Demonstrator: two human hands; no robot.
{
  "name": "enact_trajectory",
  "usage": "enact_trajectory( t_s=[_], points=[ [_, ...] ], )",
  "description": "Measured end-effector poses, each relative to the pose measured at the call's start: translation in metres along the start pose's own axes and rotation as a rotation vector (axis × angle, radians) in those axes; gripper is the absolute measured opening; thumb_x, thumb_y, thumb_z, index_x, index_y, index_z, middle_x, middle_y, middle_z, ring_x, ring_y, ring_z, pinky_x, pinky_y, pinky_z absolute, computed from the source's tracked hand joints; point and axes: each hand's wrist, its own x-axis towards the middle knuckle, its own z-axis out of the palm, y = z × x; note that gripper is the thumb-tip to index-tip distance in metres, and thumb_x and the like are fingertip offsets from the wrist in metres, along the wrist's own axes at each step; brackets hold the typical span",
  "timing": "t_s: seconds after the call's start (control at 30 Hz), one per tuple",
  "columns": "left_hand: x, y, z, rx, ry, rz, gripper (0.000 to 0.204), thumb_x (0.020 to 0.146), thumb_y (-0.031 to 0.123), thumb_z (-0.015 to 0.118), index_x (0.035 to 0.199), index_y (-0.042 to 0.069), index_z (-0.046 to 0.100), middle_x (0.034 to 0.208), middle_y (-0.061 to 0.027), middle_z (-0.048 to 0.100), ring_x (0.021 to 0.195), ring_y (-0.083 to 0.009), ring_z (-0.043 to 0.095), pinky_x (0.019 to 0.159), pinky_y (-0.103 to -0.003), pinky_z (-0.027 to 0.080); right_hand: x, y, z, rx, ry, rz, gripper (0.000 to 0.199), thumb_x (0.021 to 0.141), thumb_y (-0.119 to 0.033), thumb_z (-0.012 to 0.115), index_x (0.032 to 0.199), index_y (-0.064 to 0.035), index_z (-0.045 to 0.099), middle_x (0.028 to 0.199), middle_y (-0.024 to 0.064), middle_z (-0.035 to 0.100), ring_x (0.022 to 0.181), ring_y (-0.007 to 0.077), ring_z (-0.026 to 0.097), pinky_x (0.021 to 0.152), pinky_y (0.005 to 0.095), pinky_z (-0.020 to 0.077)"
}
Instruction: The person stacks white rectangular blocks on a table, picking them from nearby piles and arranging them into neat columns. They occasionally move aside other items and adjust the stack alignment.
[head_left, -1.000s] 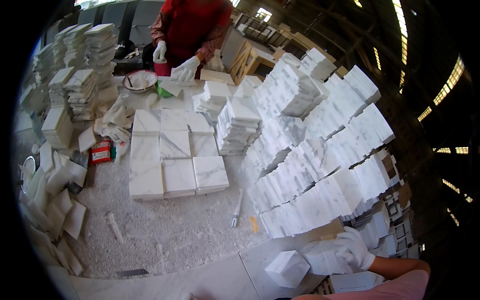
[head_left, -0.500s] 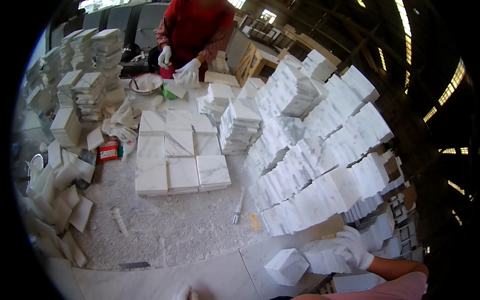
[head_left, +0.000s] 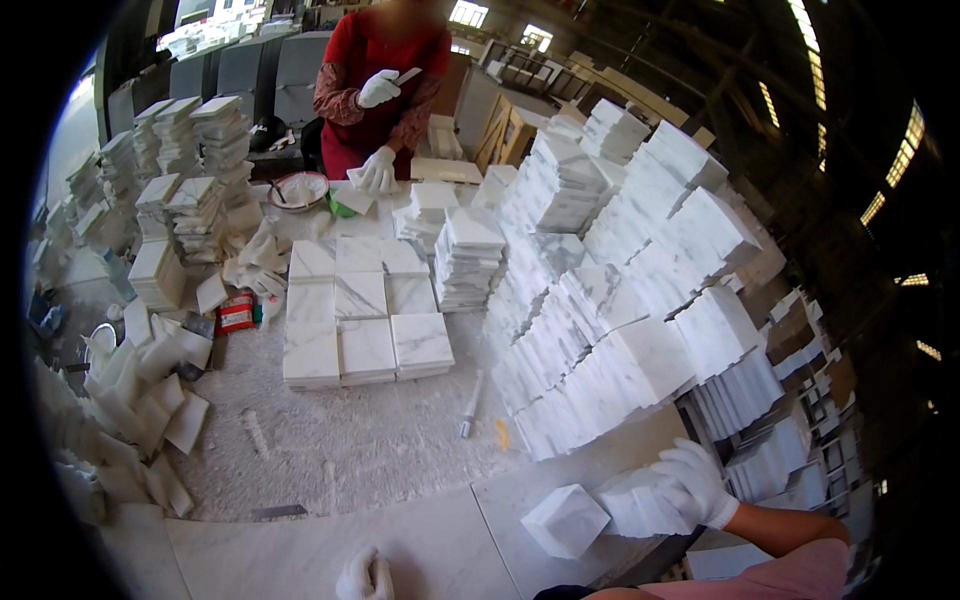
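My right hand [head_left: 698, 484], in a white glove, reaches in from the lower right. Its fingers wrap round the near end of a row of white marble tiles [head_left: 640, 503] on the bench edge. Just left of that row stands a short block of marble tiles [head_left: 566, 521]. At the bottom, my left hand [head_left: 365, 577], also gloved, rests above the pale bench slab [head_left: 430, 540] with its fingers curled and nothing visible in them. Beyond, low stacks of veined square tiles [head_left: 365, 345] form a grid on the dusty tabletop.
Tall tile stacks [head_left: 620, 340] fill the right side. Loose tiles [head_left: 150, 405] lean at the left. A marker [head_left: 472, 405] and a flat dark strip [head_left: 279, 512] lie on the tabletop. Across it, a person in red [head_left: 385, 100] holds a thin piece, near a bowl [head_left: 298, 191] of white material.
The view has shifted slightly, and more of my curled left hand shows. My right hand stays at the tile row. The person opposite has raised one hand with a thin piece in it.
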Motion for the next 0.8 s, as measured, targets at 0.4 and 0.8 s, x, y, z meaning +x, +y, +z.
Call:
enact_trajectory(
  t_s=[0.4, 0.8],
  points=[
    [-0.016, 0.001, 0.018, -0.007, 0.167, 0.022, 0.017, 0.084, 0.006, 0.068, 0.100, 0.003, 0.070, 0.084, -0.0115, 0.069, 0.075, -0.0225, 0.066, 0.070, -0.034, 0.053, -0.014, 0.006, -0.009, 0.051, 0.018, 0.031, 0.037, 0.084, -0.034, 0.065, 0.112, -0.0099, 0.070, 0.121, 0.0162, 0.061, 0.123, 0.0429, 0.049, 0.104, 0.0499, 0.0380],
    [-0.030, -0.007, 0.022, 0.015, 0.140, 0.017, 0.021, 0.082, 0.008, 0.072, 0.103, 0.006, 0.071, 0.085, -0.0097, 0.069, 0.070, -0.0204, 0.065, 0.068, -0.032, 0.053, -0.023, -0.001, -0.022, 0.063, 0.052, 0.077, 0.043, 0.083, -0.038, 0.065, 0.114, -0.0093, 0.069, 0.120, 0.0159, 0.062, 0.125, 0.0418, 0.047, 0.104, 0.0507, 0.0375]
  ],
)
